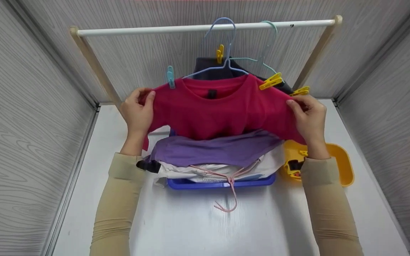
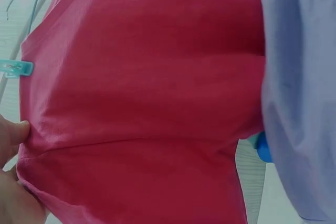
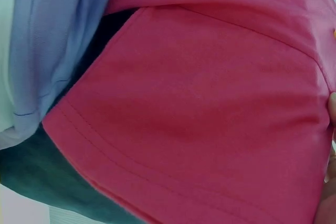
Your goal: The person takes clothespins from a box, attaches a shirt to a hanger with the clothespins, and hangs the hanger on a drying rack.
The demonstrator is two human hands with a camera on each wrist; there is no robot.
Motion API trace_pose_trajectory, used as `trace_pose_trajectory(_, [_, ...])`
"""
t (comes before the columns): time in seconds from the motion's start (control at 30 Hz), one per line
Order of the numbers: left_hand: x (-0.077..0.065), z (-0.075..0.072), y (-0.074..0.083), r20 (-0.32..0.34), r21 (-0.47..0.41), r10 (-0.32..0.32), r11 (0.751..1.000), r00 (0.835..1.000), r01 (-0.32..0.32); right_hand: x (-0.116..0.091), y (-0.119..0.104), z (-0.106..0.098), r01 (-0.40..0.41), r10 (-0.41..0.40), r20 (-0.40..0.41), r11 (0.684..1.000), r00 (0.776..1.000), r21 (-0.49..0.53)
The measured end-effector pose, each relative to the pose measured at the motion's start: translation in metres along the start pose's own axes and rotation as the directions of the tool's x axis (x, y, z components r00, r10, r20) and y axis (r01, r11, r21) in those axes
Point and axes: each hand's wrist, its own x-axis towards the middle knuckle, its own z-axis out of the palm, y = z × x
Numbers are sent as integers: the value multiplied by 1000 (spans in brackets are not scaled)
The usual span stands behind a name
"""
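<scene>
A red T-shirt (image 1: 212,110) hangs on a blue wire hanger (image 1: 229,53) from the white rail. My left hand (image 1: 139,112) pinches its shoulder edge at the left, thumb in front. At the other side my right hand (image 1: 308,117) pinches the opposite sleeve's upper edge. A teal clothespin (image 1: 170,77) grips the shirt's left shoulder, and a yellow clothespin (image 1: 271,81) sits on the right shoulder. In the left wrist view the left thumb and fingers (image 2: 16,166) hold the cloth below the teal pin. Only the right hand's fingertips show at the right wrist view's edge.
Behind the shirt a dark garment (image 1: 208,65) hangs from the rail (image 1: 148,30) with yellow clothespins. Below, a blue basket (image 1: 222,184) holds purple (image 1: 212,149) and white clothes, with a pink hanger (image 1: 230,177) on top. A yellow bin (image 1: 345,165) with clothespins stands at right.
</scene>
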Motion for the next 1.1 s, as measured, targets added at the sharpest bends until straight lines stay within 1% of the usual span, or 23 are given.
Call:
trace_pose_trajectory(0.1, [8,3,3,4,20,-47,999,999,47,2,-5,0,8,-8,-16,1000,1000,-5])
trace_pose_trajectory(0.2, [16,7,5,9,5,-85,996,996,85,3,-9,1,-1,1,-30,1000,1000,0])
trace_pose_trajectory(0.3, [23,12,7,10,-23,-108,994,994,108,3,-12,2,-18,19,-38,1000,999,11])
trace_pose_trajectory(0.5, [31,18,10,-2,-37,-107,994,994,106,3,-8,3,-22,23,-61,1000,998,13])
trace_pose_trajectory(0.6, [34,19,11,0,-27,-109,994,994,109,3,-5,4,-21,22,-72,1000,997,10])
trace_pose_trajectory(0.77, [38,22,11,6,38,-125,991,992,125,3,-6,4,-20,21,-80,1000,997,16])
trace_pose_trajectory(0.87, [40,22,9,12,83,-143,986,990,141,2,-5,4,-18,20,-66,999,998,32])
trace_pose_trajectory(0.93, [40,23,8,10,108,-143,984,990,141,2,2,5,-21,23,-49,999,998,46])
trace_pose_trajectory(1.0, [40,23,6,20,125,-130,984,991,126,2,13,6,-32,33,-30,998,999,50])
trace_pose_trajectory(1.03, [40,23,5,30,135,-118,984,993,113,2,18,6,-39,40,-21,998,999,50])
trace_pose_trajectory(1.1, [39,23,3,76,150,-97,985,992,85,2,28,6,-56,56,-2,997,998,45])
